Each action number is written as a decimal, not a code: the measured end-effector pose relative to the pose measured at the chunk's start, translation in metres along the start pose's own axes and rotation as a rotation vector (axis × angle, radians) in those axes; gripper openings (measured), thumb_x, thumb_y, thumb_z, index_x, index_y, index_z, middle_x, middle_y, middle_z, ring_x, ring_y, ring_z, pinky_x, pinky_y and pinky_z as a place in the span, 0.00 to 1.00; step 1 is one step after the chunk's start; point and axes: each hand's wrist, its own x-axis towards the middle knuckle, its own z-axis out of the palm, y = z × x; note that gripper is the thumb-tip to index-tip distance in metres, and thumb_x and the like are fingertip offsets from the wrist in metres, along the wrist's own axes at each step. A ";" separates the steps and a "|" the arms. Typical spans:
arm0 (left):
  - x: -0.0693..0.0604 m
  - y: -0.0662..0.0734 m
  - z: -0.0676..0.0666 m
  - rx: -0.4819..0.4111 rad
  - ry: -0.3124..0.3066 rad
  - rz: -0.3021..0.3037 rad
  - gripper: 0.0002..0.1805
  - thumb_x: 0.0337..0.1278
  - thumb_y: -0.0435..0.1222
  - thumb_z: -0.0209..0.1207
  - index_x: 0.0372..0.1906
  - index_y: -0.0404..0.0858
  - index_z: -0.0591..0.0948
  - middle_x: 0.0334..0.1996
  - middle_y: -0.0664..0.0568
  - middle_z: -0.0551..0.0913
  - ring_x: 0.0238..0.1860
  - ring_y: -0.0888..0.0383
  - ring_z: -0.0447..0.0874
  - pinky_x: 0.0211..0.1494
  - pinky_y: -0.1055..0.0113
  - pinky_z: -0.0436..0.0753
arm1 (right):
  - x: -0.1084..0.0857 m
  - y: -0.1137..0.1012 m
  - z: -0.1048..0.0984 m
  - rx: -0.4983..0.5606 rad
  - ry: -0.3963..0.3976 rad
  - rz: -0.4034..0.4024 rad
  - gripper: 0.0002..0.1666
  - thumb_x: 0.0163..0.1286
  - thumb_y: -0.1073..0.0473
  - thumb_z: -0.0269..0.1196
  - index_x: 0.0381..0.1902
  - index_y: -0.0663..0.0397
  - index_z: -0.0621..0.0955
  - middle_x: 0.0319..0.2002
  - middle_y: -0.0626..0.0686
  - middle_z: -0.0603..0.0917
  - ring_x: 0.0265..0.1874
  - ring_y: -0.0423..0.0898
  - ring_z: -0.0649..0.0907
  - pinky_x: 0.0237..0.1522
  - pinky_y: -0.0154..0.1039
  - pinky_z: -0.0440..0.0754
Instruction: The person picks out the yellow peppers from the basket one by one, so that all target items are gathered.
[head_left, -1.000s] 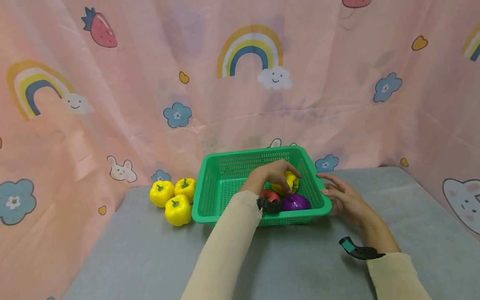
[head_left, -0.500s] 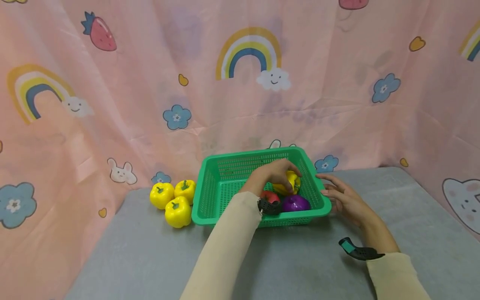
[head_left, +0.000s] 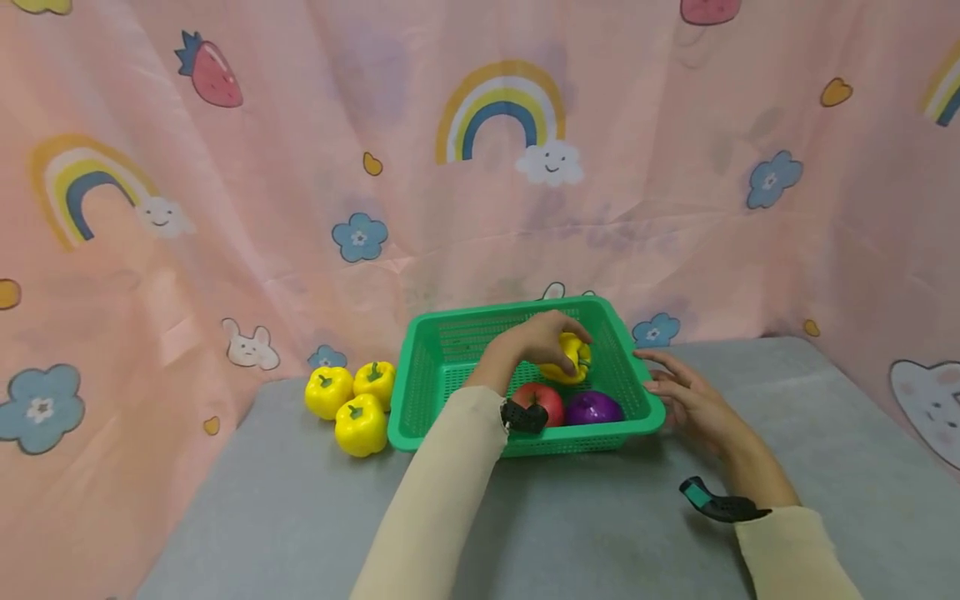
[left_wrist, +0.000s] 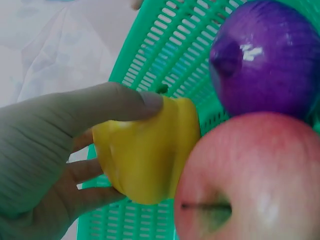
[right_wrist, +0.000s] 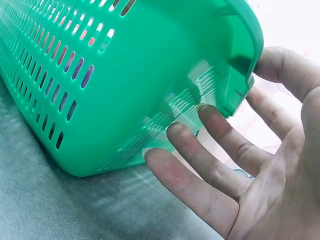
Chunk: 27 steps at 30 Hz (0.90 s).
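My left hand (head_left: 534,340) is inside the green basket (head_left: 405,375) and grips a yellow bell pepper (left_wrist: 150,150), thumb on the near side and fingers around the far side. A red apple (head_left: 542,402) and a purple onion (head_left: 594,408) lie beside it, toward the basket's front right. In the left wrist view the apple (left_wrist: 260,175) overlaps the pepper's edge. At the basket's right end is my right hand (head_left: 693,400), its thumb touching the rim (right_wrist: 252,35) and its fingers extended and spread along the outside wall.
Three yellow bell peppers (head_left: 362,425) stand clustered on the grey table (head_left: 300,525), just left of the basket. Behind the table hangs a pink printed curtain (head_left: 480,208). A black band (head_left: 723,502) sits on the right wrist.
The left hand has moved slightly left with the yellow bell pepper, away from the basket's right wall, and more of the apple shows. The right hand stays at the rim.
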 end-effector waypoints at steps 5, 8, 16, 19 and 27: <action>-0.013 -0.007 -0.007 -0.078 0.044 -0.017 0.30 0.56 0.36 0.71 0.65 0.46 0.80 0.61 0.49 0.79 0.50 0.56 0.76 0.47 0.72 0.80 | -0.001 0.001 0.001 0.013 -0.008 0.000 0.28 0.82 0.59 0.47 0.76 0.41 0.60 0.59 0.37 0.76 0.48 0.37 0.86 0.39 0.46 0.89; -0.021 -0.009 -0.011 -0.122 0.081 -0.004 0.30 0.55 0.36 0.72 0.65 0.46 0.80 0.61 0.50 0.79 0.49 0.57 0.76 0.46 0.73 0.81 | -0.001 0.001 0.000 0.024 -0.017 -0.006 0.27 0.82 0.60 0.46 0.75 0.40 0.61 0.58 0.38 0.77 0.47 0.38 0.86 0.39 0.45 0.89; -0.050 -0.003 -0.020 -0.258 0.192 0.053 0.28 0.55 0.35 0.72 0.63 0.45 0.81 0.58 0.49 0.81 0.48 0.57 0.80 0.46 0.73 0.84 | 0.001 0.003 0.001 0.009 -0.011 -0.021 0.28 0.82 0.60 0.47 0.75 0.39 0.61 0.58 0.40 0.76 0.41 0.39 0.86 0.32 0.43 0.87; -0.066 -0.003 -0.022 -0.310 0.242 0.079 0.28 0.54 0.35 0.72 0.62 0.45 0.82 0.59 0.50 0.80 0.49 0.57 0.80 0.46 0.72 0.85 | 0.002 0.005 0.002 -0.011 -0.008 -0.025 0.28 0.82 0.60 0.46 0.77 0.41 0.60 0.61 0.38 0.72 0.46 0.36 0.85 0.37 0.41 0.88; -0.117 -0.002 -0.018 -0.394 0.372 0.135 0.29 0.52 0.35 0.73 0.62 0.47 0.82 0.63 0.55 0.80 0.58 0.57 0.79 0.61 0.62 0.83 | 0.003 0.007 0.001 0.034 -0.009 -0.057 0.28 0.82 0.62 0.46 0.77 0.44 0.61 0.63 0.37 0.72 0.51 0.34 0.84 0.42 0.39 0.88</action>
